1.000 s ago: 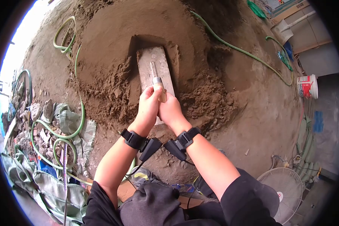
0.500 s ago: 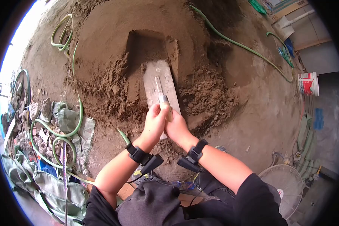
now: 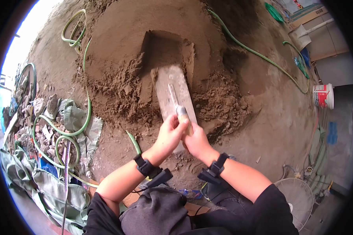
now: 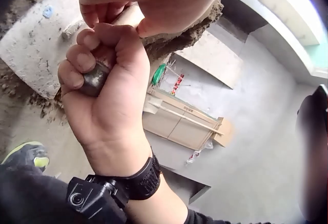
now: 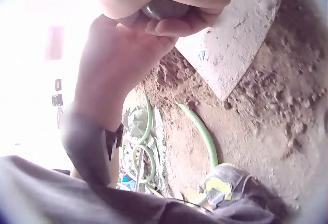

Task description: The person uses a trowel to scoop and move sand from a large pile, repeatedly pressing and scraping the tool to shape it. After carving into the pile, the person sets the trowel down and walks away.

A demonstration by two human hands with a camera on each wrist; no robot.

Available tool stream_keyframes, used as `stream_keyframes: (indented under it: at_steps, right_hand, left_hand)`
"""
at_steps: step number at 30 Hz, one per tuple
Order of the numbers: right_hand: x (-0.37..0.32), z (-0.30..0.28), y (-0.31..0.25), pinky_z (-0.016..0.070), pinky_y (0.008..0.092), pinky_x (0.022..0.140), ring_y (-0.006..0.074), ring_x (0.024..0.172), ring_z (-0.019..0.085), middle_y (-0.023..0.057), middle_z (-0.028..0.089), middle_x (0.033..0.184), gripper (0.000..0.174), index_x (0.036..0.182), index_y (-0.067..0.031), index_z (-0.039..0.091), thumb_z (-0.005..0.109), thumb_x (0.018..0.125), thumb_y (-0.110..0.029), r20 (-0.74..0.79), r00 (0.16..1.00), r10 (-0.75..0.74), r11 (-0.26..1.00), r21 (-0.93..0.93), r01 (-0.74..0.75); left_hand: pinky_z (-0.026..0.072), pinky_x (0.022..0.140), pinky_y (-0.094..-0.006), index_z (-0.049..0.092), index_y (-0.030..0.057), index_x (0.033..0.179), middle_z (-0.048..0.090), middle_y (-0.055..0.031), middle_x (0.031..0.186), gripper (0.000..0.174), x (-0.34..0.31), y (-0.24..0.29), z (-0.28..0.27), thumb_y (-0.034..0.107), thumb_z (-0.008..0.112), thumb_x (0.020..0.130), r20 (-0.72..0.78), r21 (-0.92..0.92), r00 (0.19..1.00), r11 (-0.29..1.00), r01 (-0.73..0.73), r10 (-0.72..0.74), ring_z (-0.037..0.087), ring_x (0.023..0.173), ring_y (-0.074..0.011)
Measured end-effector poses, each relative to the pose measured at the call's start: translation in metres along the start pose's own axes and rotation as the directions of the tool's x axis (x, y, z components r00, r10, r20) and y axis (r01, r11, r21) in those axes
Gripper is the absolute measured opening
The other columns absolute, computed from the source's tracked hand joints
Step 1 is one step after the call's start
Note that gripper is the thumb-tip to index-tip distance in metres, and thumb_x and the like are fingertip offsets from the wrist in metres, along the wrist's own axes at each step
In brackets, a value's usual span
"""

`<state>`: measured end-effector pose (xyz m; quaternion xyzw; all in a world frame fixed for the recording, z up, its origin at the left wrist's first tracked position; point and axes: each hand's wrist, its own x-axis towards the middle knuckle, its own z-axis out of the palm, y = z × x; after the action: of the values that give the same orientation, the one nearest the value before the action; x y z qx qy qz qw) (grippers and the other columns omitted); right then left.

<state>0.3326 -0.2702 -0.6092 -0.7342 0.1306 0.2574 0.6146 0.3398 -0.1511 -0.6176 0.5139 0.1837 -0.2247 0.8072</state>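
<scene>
Both hands grip one plastering trowel with a long, rectangular blade and a pale handle. My left hand is on the handle's left, its thumb along the top. From the right, my right hand wraps the handle's near end; in the left wrist view its fingers curl round the rounded end cap. The blade overlaps the near part of a squared hollow in a mound of damp brown sand or soil. Crumbly loose material lies on both sides of the blade.
A green hose runs over the mound's right side; hose coils lie by rubble and sacks at left. A cut hose end is near my left wrist. A red-and-white bucket and a fan stand at right.
Both hands have drawn the trowel back towards my body, out of the hollow's far part, baring its smooth floor. The hose end by my left wrist has come into sight.
</scene>
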Motion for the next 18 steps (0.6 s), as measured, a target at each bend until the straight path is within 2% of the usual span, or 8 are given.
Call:
stream_keyframes:
  at_steps: [2, 4, 6, 9, 14, 16, 17, 18]
  right_hand:
    - [0.021, 0.003, -0.013, 0.0506, 0.0298, 0.07, 0.0158, 0.081, 0.064, 0.0098, 0.067, 0.09, 0.031, 0.113, -0.0012, 0.059, 0.063, 0.082, -0.008, -0.031, 0.999, 0.032, 0.999, 0.025, -0.031]
    - [0.04, 0.006, -0.027, 0.0426, 0.0259, 0.048, 0.0093, 0.054, 0.054, 0.0024, 0.059, 0.069, 0.021, 0.1, -0.0013, 0.058, 0.064, 0.085, -0.013, -0.011, 0.995, 0.103, 0.981, 0.167, -0.099]
    - [0.056, 0.009, -0.03, 0.0405, 0.0267, 0.045, 0.01, 0.05, 0.052, 0.0016, 0.056, 0.066, 0.019, 0.097, -0.0023, 0.057, 0.063, 0.087, -0.017, 0.003, 0.994, 0.113, 0.972, 0.206, -0.111]
    - [0.062, 0.013, -0.027, 0.0393, 0.0269, 0.043, 0.0099, 0.048, 0.051, 0.0006, 0.055, 0.066, 0.02, 0.098, -0.0032, 0.056, 0.062, 0.088, -0.019, 0.002, 0.985, 0.175, 0.951, 0.259, -0.169]
    - [0.028, 0.017, -0.002, 0.039, 0.0256, 0.043, 0.009, 0.049, 0.051, -0.0005, 0.055, 0.067, 0.017, 0.101, -0.0048, 0.056, 0.061, 0.088, -0.016, 0.008, 0.985, 0.17, 0.973, 0.155, -0.169]
    - [0.007, 0.015, 0.007, 0.0402, 0.0256, 0.043, 0.0092, 0.05, 0.053, -0.0004, 0.055, 0.068, 0.018, 0.101, -0.0041, 0.056, 0.062, 0.087, -0.014, 0.047, 0.973, 0.227, 0.966, 0.112, -0.231]
    - [-0.003, 0.013, 0.015, 0.0405, 0.0257, 0.043, 0.0093, 0.05, 0.053, -0.0001, 0.056, 0.068, 0.018, 0.101, -0.0038, 0.055, 0.062, 0.087, -0.013, 0.077, 0.961, 0.266, 0.956, 0.109, -0.274]
    - [-0.012, 0.011, 0.023, 0.0409, 0.0258, 0.042, 0.0094, 0.05, 0.053, 0.0001, 0.056, 0.068, 0.018, 0.101, -0.0035, 0.055, 0.062, 0.086, -0.011, 0.105, 0.946, 0.307, 0.943, 0.103, -0.317]
  left_hand:
    - [0.0472, 0.086, -0.028, 0.048, -0.0065, 0.12, 0.062, -0.0112, 0.104, 0.039, 0.021, 0.009, -0.002, 0.02, 0.059, 0.094, -0.019, 0.026, 0.998, 0.998, -0.058, 0.058, 0.058, 0.097, -0.0142]
    - [0.0491, 0.078, -0.0266, 0.053, -0.0024, 0.118, 0.063, -0.007, 0.101, 0.035, 0.038, 0.025, -0.004, 0.023, 0.059, 0.094, -0.035, 0.073, 0.998, 0.996, -0.041, 0.044, 0.06, 0.089, -0.0123]
    - [0.0492, 0.075, -0.0265, 0.054, -0.002, 0.116, 0.063, -0.0061, 0.098, 0.034, 0.046, 0.042, -0.003, 0.024, 0.059, 0.094, -0.07, 0.056, 0.997, 0.998, 0.023, -0.019, 0.06, 0.085, -0.0115]
    - [0.0486, 0.077, -0.0261, 0.055, -0.0029, 0.114, 0.063, -0.0056, 0.097, 0.032, 0.051, 0.034, -0.007, 0.023, 0.058, 0.095, -0.081, 0.039, 0.997, 0.999, 0.014, -0.01, 0.059, 0.085, -0.0108]
    - [0.0478, 0.074, -0.0243, 0.054, -0.0025, 0.114, 0.063, -0.004, 0.097, 0.032, 0.025, -0.003, -0.015, 0.023, 0.058, 0.094, -0.065, 0.08, 0.998, 0.997, 0.018, -0.013, 0.058, 0.087, -0.0093]
    - [0.0473, 0.072, -0.0237, 0.053, -0.0016, 0.116, 0.062, -0.0038, 0.098, 0.033, 0.006, -0.02, -0.022, 0.022, 0.059, 0.094, 0.024, 0.101, 0.999, 0.994, 0.037, -0.039, 0.058, 0.086, -0.0091]
    - [0.0485, 0.076, -0.0257, 0.051, -0.0021, 0.117, 0.062, -0.005, 0.101, 0.033, -0.001, -0.03, -0.027, 0.02, 0.059, 0.093, 0.034, 0.177, 0.997, 0.983, 0.058, -0.065, 0.059, 0.089, -0.0109]
    - [0.0492, 0.08, -0.0282, 0.05, -0.0029, 0.119, 0.062, -0.0063, 0.104, 0.035, -0.011, -0.029, -0.028, 0.019, 0.06, 0.093, 0.083, 0.144, 0.992, 0.986, 0.078, -0.09, 0.06, 0.093, -0.0129]
